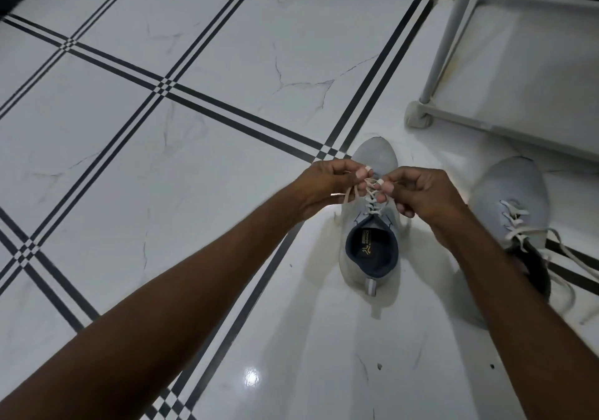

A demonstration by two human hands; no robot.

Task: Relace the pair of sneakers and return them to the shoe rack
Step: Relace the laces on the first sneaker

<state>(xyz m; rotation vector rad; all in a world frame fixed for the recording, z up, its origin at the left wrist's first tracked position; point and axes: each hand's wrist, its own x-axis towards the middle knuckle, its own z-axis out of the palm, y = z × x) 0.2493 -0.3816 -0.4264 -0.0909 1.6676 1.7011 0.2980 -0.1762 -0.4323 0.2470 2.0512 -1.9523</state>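
Observation:
A light grey sneaker [372, 244] stands on the floor with its toe pointing away from me and its dark blue opening facing up. My left hand [324, 186] and my right hand [418, 193] meet over its upper eyelets, each pinching a part of the white shoelace [371, 197]. The lace crosses several times down the tongue. A second grey sneaker [515, 205] lies to the right, partly behind my right forearm, with its white lace [564, 254] loose and trailing onto the floor.
The white shoe rack [453, 40] stands at the upper right; its corner foot [418, 116] rests just beyond the sneakers and its lowest shelf [525, 73] is bare. White marble-look floor tiles [162, 160] with black stripe lines spread to the left.

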